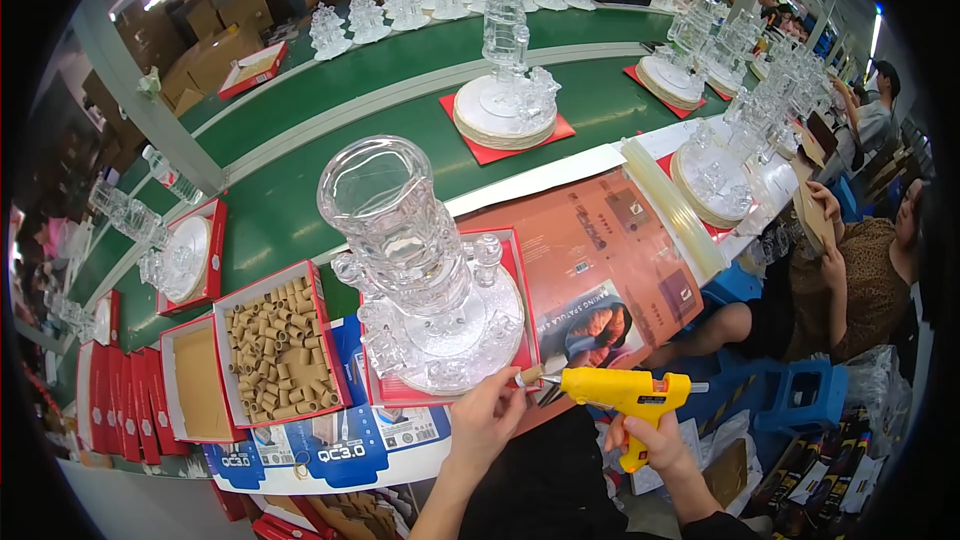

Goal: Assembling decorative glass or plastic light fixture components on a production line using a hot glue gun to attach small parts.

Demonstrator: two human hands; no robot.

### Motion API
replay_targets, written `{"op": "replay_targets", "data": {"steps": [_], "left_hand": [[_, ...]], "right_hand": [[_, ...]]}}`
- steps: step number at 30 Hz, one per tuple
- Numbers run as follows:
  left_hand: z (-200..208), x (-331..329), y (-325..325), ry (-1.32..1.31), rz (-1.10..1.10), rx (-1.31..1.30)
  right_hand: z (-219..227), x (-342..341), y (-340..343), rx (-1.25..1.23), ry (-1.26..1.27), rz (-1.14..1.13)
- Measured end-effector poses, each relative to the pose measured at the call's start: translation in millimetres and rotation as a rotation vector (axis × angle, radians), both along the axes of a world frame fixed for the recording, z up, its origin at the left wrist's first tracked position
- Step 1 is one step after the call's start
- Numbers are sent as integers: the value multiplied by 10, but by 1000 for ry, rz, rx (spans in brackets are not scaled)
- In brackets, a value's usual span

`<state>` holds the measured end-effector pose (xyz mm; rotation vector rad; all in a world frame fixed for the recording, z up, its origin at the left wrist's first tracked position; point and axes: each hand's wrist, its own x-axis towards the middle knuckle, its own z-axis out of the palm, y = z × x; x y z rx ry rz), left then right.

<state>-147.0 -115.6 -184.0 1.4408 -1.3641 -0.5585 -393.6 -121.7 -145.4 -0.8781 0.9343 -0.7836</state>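
Note:
My right hand [655,442] is closed around the handle of a yellow glue gun [625,392], whose nozzle points left. Between the fingers of my left hand [486,418] is a short brown cardboard tube [531,376]. The nozzle tip is right at this tube; whether they touch I cannot tell. Just beyond my left hand, a clear plastic tower [400,230] with small clear figures stands on a round white glittery base [465,335]. That base sits in a shallow red-edged box [528,340].
To the left, a red-edged box holds many cardboard tubes [285,355], beside a bare box [203,375] and several red boxes [128,405]. More clear towers [505,90] ride green conveyors [270,202]. An orange-red printed sheet [600,260] covers the table's right. A co-worker [850,270] sits at right, near a blue stool [800,395].

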Motion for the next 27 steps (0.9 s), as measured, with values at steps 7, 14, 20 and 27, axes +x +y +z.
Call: {"op": "replay_targets", "data": {"steps": [7, 14, 20, 27], "left_hand": [[5, 3, 6, 0, 5, -1], [1, 15, 20, 20, 12, 4], [55, 14, 25, 32, 52, 31], [116, 53, 59, 45, 19, 198]], "right_hand": [[-19, 13, 33, -43, 20, 13], [-10, 12, 29, -41, 88, 44], [-150, -25, -73, -102, 44, -73], [-153, 205, -555, -150, -48, -226]]}}
